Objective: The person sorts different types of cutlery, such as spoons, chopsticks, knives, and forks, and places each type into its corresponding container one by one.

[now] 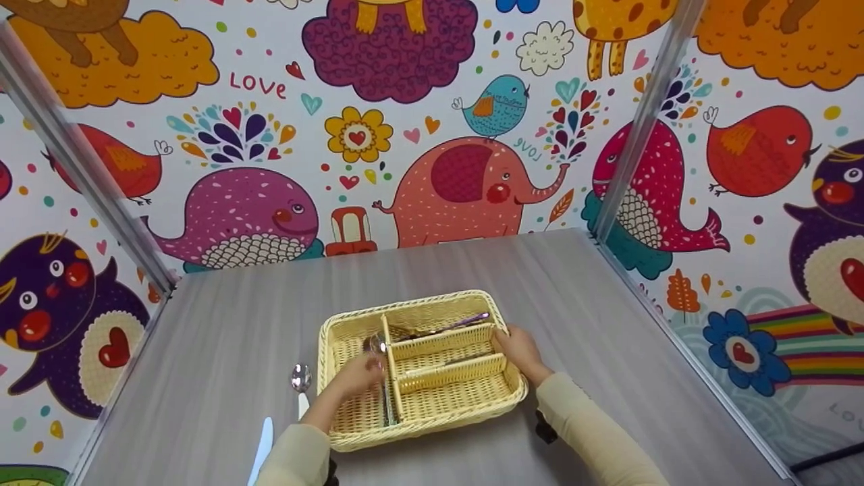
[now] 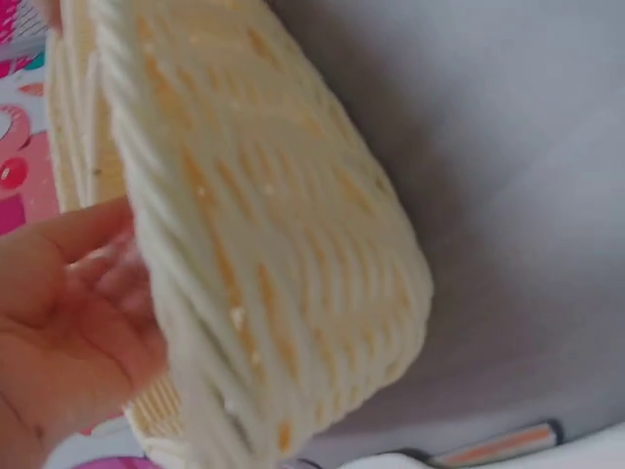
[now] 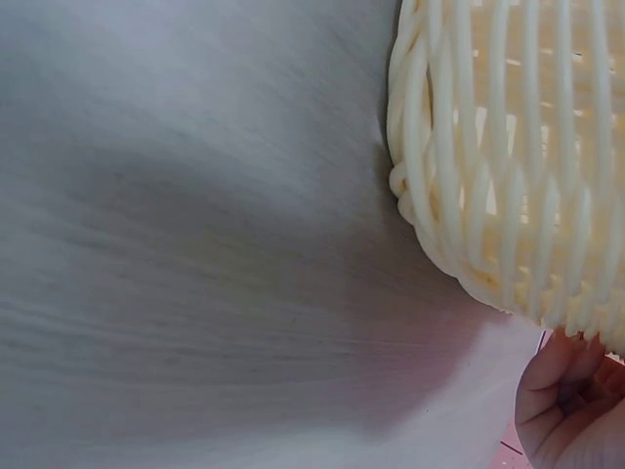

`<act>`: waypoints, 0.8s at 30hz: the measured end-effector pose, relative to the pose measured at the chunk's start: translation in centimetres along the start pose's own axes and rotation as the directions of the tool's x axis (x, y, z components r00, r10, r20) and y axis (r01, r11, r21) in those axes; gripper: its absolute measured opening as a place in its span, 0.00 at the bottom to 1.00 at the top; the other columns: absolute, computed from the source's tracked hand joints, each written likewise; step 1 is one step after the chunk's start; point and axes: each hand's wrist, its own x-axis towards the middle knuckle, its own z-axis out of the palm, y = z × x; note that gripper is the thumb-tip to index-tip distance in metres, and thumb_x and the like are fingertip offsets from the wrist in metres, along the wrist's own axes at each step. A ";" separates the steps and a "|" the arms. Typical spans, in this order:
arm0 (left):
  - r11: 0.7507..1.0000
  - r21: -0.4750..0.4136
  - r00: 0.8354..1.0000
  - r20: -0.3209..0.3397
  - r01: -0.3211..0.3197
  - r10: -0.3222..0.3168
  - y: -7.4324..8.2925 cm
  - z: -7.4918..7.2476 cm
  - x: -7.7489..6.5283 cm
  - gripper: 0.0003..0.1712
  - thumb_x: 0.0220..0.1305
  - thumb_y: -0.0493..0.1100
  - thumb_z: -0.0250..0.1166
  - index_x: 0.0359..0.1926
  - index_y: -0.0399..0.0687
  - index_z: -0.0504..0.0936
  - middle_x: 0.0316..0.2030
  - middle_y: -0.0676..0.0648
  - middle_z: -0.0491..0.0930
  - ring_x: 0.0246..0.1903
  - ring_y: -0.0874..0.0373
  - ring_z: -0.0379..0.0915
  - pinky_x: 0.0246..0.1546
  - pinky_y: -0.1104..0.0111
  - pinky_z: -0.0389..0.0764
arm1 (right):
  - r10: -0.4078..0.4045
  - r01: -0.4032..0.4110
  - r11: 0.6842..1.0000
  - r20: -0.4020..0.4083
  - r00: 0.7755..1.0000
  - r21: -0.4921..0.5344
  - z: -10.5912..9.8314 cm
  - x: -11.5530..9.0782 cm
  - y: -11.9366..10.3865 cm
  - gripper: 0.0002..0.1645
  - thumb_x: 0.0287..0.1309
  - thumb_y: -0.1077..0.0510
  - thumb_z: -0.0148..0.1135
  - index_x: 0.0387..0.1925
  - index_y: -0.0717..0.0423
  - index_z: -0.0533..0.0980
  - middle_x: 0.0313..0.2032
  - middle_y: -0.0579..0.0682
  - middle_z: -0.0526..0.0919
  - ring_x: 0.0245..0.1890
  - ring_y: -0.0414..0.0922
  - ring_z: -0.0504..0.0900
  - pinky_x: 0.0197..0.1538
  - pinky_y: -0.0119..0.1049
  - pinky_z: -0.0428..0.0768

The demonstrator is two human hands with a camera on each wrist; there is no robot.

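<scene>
A cream woven basket [image 1: 424, 432] with divided compartments sits on the table, slightly turned. My left hand [image 1: 354, 378], blurred in the head view, reaches over the left rim into the left compartment, above some metal cutlery [image 1: 389, 405]. Seen from the left wrist, the palm [image 2: 78, 322] is inside the rim with loosely bent fingers, and no held thing shows; the fingertips are partly hidden. My right hand [image 1: 524, 351] grips the basket's right rim. In the right wrist view its curled fingers [image 3: 547, 381] are at the wicker edge.
A spoon [image 1: 301, 376] with a white handle and a light-blue knife [image 1: 263, 442] lie on the table left of the basket. A purple-handled utensil [image 1: 470, 319] is in the back compartment, with a thin utensil [image 1: 469, 358] in the middle one. Printed panels [image 1: 418, 169] enclose the table.
</scene>
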 end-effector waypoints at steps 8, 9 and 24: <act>0.962 -0.091 0.794 -0.587 -0.256 0.156 0.6 -4.7 -1.7 0.16 0.59 0.27 0.51 0.49 0.28 0.71 0.39 0.36 0.76 0.28 0.71 0.69 0.32 0.77 0.71 | 0.019 -0.020 0.999 0.018 1.000 0.027 0.1 0.0 -0.4 0.14 0.59 0.54 0.53 0.23 0.59 0.75 0.20 0.46 0.71 0.23 0.42 0.68 0.30 0.34 0.69; 0.975 -0.058 0.775 -0.618 -0.216 0.135 0.3 -5.4 -2.4 0.17 0.58 0.27 0.51 0.49 0.30 0.72 0.42 0.36 0.76 0.30 0.70 0.69 0.34 0.78 0.71 | 0.017 -0.017 1.000 0.020 1.000 0.017 0.0 0.0 -0.4 0.15 0.59 0.53 0.53 0.22 0.58 0.74 0.19 0.45 0.71 0.22 0.42 0.67 0.29 0.34 0.68; 0.888 0.402 0.880 -0.475 0.226 -0.009 -7.6 -7.0 -9.7 0.21 0.50 0.35 0.59 0.45 0.25 0.72 0.31 0.38 0.75 0.33 0.42 0.72 0.35 0.52 0.71 | 0.035 -0.037 0.997 0.030 0.999 0.062 -0.2 -0.1 -0.3 0.17 0.60 0.53 0.52 0.18 0.54 0.69 0.15 0.43 0.66 0.18 0.40 0.65 0.25 0.32 0.64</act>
